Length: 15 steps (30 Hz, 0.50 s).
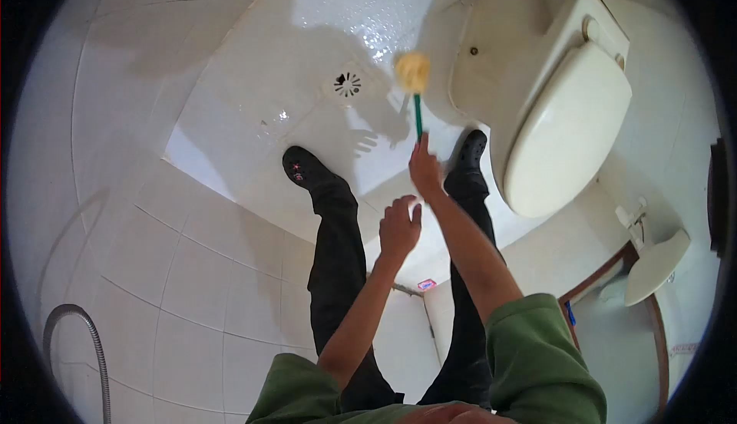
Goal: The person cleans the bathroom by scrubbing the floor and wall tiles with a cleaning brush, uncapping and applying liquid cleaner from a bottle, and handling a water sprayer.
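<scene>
My right hand (pixel 424 169) is closed around the green handle of a toilet brush (pixel 418 113). Its round yellow head is blurred and points away from me, above the wet floor beside the toilet. Nothing is in my left hand (pixel 400 228), which hovers just left of my right forearm with its fingers apart. A slotted floor drain (pixel 347 84) lies left of the brush head. To the right stands the white toilet (pixel 570 132) with its lid down.
My black clogs (pixel 307 167) stand on the white floor, feet apart. A washbasin (pixel 656 267) and a brown-framed door (pixel 622 339) are at lower right. A metal shower hose (pixel 96 339) hangs at lower left by the tiled wall (pixel 192 293). Water glistens near the drain.
</scene>
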Motion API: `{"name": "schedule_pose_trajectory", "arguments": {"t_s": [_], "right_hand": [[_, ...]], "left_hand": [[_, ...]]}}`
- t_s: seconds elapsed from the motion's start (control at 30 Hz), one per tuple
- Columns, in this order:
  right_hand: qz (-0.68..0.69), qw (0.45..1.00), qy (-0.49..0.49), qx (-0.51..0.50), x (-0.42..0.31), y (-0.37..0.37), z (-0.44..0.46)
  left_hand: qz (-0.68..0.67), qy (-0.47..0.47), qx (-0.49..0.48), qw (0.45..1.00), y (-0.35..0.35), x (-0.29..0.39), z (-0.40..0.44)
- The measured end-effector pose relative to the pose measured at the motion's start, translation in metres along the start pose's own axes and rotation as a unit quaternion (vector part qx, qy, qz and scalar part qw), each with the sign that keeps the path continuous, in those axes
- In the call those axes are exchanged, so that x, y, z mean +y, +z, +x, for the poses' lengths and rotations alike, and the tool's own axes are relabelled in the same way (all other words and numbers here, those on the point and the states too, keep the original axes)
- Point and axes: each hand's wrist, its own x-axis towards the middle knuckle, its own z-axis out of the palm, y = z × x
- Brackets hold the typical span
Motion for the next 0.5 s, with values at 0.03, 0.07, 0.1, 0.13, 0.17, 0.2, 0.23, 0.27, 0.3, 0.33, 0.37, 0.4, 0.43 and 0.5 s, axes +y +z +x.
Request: {"name": "schedule_pose_trajectory", "arguments": {"t_s": [0.03,0.07,0.1,0.13,0.17,0.2,0.23,0.27,0.3,0.33,0.37,0.4,0.43,0.5], "right_hand": [[-0.004,0.999,0.009,-0.036,0.011,0.0,-0.031],[-0.009,0.999,0.015,-0.036,0.017,-0.002,-0.03],[-0.015,0.999,0.018,-0.034,0.023,-0.006,-0.016],[0.019,0.999,0.031,-0.001,0.017,-0.022,0.016],[0.054,0.997,0.043,0.031,0.007,-0.043,0.057],[0.098,0.992,0.028,0.073,-0.012,-0.075,0.093],[0.143,0.983,0.015,0.115,-0.02,-0.093,0.114],[0.12,0.989,0.01,0.091,-0.009,-0.08,0.106],[0.1,0.993,0.009,0.069,0.01,-0.061,0.086],[0.078,0.996,0.007,0.047,0.033,-0.04,0.059],[0.057,0.998,0.012,0.006,0.069,-0.019,0.015],[0.038,0.999,0.003,-0.013,0.112,0.008,-0.029],[0.019,0.999,-0.007,-0.032,0.155,0.035,-0.073],[0.003,0.996,0.035,-0.084,0.199,0.045,-0.119]], "left_hand": [[-0.012,-0.021,-0.02,1.0,-0.001,-0.004,-0.001],[-0.011,-0.026,-0.015,0.999,0.007,-0.015,-0.002],[-0.021,-0.025,-0.018,0.999,0.012,-0.022,-0.004],[-0.031,-0.027,-0.021,0.999,0.015,-0.027,-0.009],[-0.04,-0.031,-0.024,0.998,0.018,-0.033,-0.012],[-0.015,-0.059,-0.049,0.997,0.016,-0.035,-0.013],[-0.007,-0.061,-0.039,0.997,0.017,-0.039,-0.013],[-0.003,-0.063,-0.025,0.998,0.02,-0.039,-0.012],[0.004,-0.062,-0.015,0.998,0.023,-0.039,-0.011],[0.038,-0.034,-0.006,0.999,0.027,-0.039,-0.008],[0.022,-0.029,-0.003,0.999,0.03,-0.032,-0.008],[0.008,-0.02,-0.003,1.0,0.03,-0.021,-0.006],[-0.004,-0.01,0.0,1.0,0.03,-0.011,-0.004],[-0.026,0.006,0.032,0.999,0.034,0.001,-0.003]]}}
